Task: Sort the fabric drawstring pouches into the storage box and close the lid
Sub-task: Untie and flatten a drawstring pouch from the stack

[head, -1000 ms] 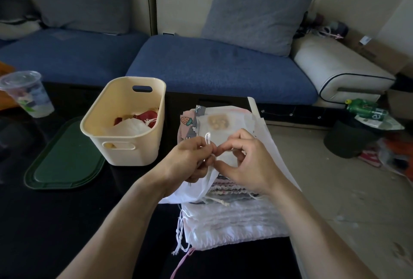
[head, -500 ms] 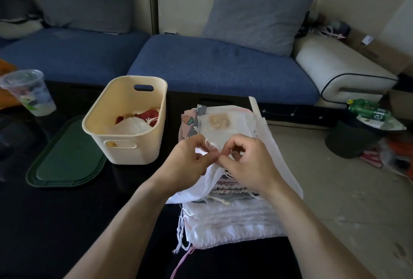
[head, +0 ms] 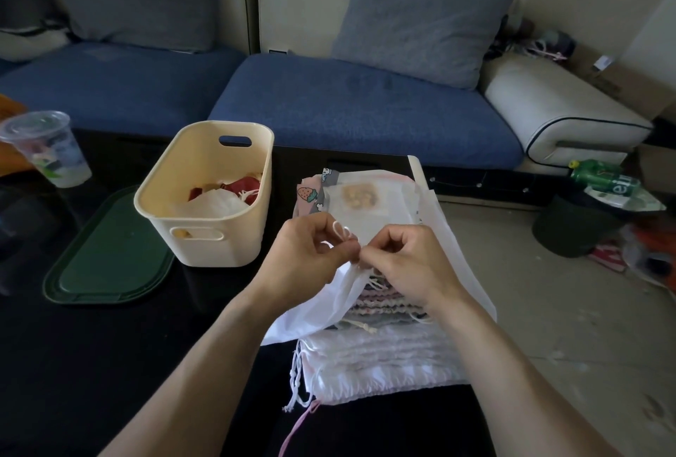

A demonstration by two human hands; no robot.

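A cream storage box (head: 205, 244) stands open on the black table, with a white pouch (head: 216, 202) and a red pouch (head: 245, 186) inside. Its dark green lid (head: 106, 266) lies flat to the left. A stack of drawstring pouches (head: 384, 354) sits right of the box. Above the stack, my left hand (head: 311, 255) and my right hand (head: 406, 259) meet and pinch the white drawstring at the gathered mouth of a white pouch (head: 318, 306), which hangs down between them. A loop of cord shows above my left fingers.
A plastic cup with a lid (head: 47, 149) stands at the table's far left. A blue sofa (head: 347, 101) with grey cushions runs behind the table. On the floor to the right are a dark bin (head: 574, 226) with a green bottle (head: 600, 175) and scattered litter.
Both hands have stayed together over the stack, working the white cord. The gathered pouch mouth has tightened slightly and the loop now stands above my left fingers.
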